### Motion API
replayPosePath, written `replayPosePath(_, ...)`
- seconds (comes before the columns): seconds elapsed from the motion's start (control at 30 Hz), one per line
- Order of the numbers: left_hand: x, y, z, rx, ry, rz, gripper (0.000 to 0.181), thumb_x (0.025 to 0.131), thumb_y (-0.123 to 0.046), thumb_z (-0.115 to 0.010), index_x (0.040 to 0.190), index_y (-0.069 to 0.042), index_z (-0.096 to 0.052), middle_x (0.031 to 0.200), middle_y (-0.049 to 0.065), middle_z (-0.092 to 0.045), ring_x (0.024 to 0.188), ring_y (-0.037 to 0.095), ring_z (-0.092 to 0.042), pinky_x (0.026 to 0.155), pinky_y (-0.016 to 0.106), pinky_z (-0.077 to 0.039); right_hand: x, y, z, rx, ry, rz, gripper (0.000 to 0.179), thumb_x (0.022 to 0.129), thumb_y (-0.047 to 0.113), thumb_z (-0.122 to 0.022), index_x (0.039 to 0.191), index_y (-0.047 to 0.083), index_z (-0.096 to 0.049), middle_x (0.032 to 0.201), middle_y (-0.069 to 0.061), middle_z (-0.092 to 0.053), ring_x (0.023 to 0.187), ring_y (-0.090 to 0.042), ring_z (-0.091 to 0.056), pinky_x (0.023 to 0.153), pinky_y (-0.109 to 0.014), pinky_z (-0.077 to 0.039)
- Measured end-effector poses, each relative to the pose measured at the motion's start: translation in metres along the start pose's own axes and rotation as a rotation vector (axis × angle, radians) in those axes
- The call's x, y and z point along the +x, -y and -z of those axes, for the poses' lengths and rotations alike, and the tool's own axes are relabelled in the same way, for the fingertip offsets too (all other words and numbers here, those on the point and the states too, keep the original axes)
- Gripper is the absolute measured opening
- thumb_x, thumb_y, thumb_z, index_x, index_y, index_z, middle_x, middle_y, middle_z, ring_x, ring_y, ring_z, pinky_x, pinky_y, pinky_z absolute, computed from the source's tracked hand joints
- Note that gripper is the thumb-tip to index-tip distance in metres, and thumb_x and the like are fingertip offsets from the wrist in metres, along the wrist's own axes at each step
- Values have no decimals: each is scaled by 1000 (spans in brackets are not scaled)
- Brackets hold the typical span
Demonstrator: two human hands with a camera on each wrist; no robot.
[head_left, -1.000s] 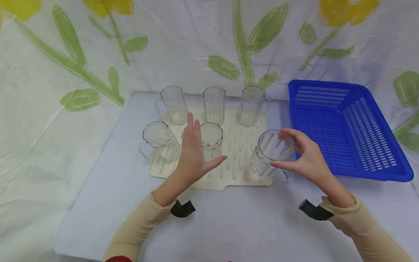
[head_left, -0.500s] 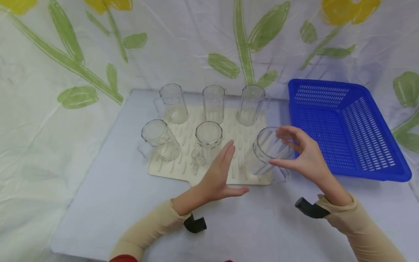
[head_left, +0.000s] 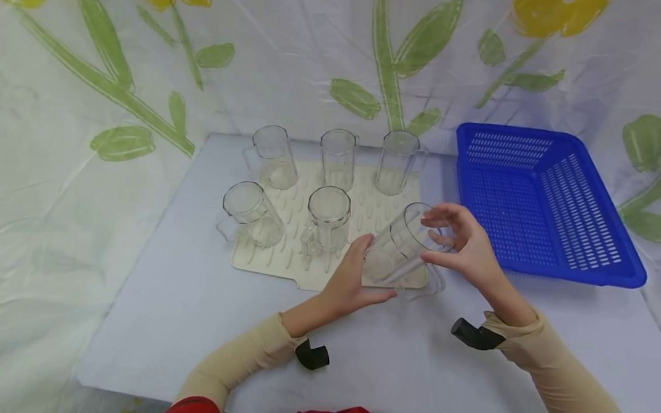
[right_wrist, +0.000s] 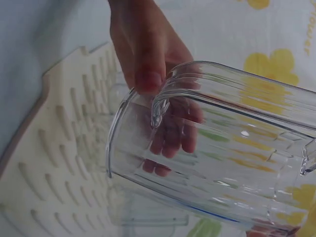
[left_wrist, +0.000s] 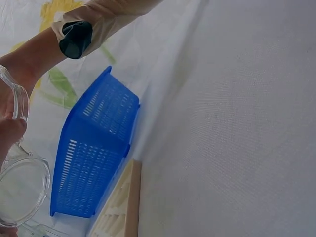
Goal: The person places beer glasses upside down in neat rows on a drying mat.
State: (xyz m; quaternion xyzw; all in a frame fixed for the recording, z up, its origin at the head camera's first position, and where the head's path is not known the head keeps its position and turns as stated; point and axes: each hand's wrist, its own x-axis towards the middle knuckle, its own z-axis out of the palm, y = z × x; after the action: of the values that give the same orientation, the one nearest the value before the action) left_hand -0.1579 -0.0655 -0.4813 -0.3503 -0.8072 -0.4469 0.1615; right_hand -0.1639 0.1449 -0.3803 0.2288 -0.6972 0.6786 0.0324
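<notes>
Tilted above the front right of a cream drying mat [head_left: 296, 223] is a clear glass mug [head_left: 395, 246], its mouth toward the right and its handle hanging low. My right hand [head_left: 465, 246] grips it near the rim, fingers and thumb on opposite sides. At the base end, my left hand [head_left: 345, 285] holds the mug between thumb and fingers. The right wrist view shows that left hand [right_wrist: 150, 54] around the mug's bottom, its fingers seen through the glass. Another clear mug [head_left: 329, 221] stands upright on the mat, nearest my left hand.
Several more upright glass mugs stand on the mat: one at front left [head_left: 253, 212] and a row along the back, including a back right mug [head_left: 396, 163]. A blue plastic basket [head_left: 637, 252] sits on the right of the white-covered table [head_left: 170, 321], before a flower-printed sheet.
My left hand has moved right and down from the front middle mug to the held mug's base and taken hold. The mug has tipped further, its bottom swinging left.
</notes>
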Motion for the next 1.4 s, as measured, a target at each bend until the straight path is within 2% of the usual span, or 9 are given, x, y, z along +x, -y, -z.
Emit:
replayPosePath(0.17, 0, 4, 2, -10, -7, -3, 83, 64, -21, -81, 124, 12, -34, 122, 20, -42, 112, 24, -43, 95, 29, -34, -2, -2, -1, -7, 23, 7, 65, 61, -21, -70, 117, -11, -40, 111, -14, -50, 104, -21, -50, 85, -25, -44)
replayPosePath(0.33, 3, 6, 6, -9, -2, -13, 80, 63, -21, -81, 121, 11, -37, 119, 18, -44, 108, 25, -45, 95, 28, -34, -4, -3, 1, -31, 42, 22, 67, 61, -20, -71, 118, -12, -38, 112, -14, -50, 105, -21, -50, 86, -25, -43)
replayPosePath(0.47, 3, 9, 10, -13, -18, -13, 79, 59, -20, -82, 120, 8, -39, 117, 18, -47, 109, 21, -45, 95, 27, -34, -6, -4, 3, 6, 59, 26, 68, 59, -24, -69, 118, -13, -37, 113, -20, -48, 106, -23, -49, 87, -26, -42)
replayPosePath(0.73, 6, 3, 23, -75, -32, -27, 78, 55, -24, -82, 115, 5, -43, 109, 14, -50, 102, 18, -46, 89, 28, -39, -8, -6, 10, 136, 115, 24, 62, 66, -20, -66, 120, -9, -40, 114, -15, -49, 106, -24, -48, 86, -28, -43)
replayPosePath(0.97, 18, -10, 51, -223, -36, -56, 77, 52, -13, -82, 114, 5, -42, 110, 15, -47, 102, 22, -45, 85, 31, -43, -10, -7, 21, 312, 149, 31, 60, 71, -15, -64, 126, -5, -41, 113, -15, -48, 103, -21, -48, 82, -26, -45)
replayPosePath(1.07, 24, -22, 64, -321, -36, -71, 75, 49, -2, -81, 111, 10, -41, 107, 20, -45, 100, 26, -44, 81, 33, -47, -11, -7, 24, 288, 212, 38, 66, 72, -15, -63, 131, -4, -36, 115, -14, -46, 104, -21, -47, 81, -26, -46)
replayPosePath(1.17, 30, -31, 73, -406, -52, -115, 72, 47, 5, -79, 107, 16, -39, 105, 24, -43, 98, 29, -44, 79, 40, -48, -9, -7, 26, 226, 265, 52, 74, 66, -20, -62, 133, -3, -34, 118, -15, -45, 105, -23, -46, 82, -28, -46)
replayPosePath(1.3, 31, -24, 73, -513, -62, -158, 75, 49, 0, -80, 110, 17, -38, 108, 27, -41, 102, 29, -42, 85, 45, -42, -9, -7, 29, 170, 314, 95, 81, 57, -24, -61, 131, -3, -34, 119, -15, -44, 108, -23, -44, 84, -29, -45)
replayPosePath(1.4, 33, -18, 72, -587, -67, -147, 79, 48, 0, -80, 112, 16, -37, 110, 27, -40, 103, 28, -41, 89, 45, -39, -10, -6, 31, 160, 339, 114, 82, 58, -22, -65, 131, -1, -33, 122, -11, -43, 110, -22, -43, 86, -28, -43)
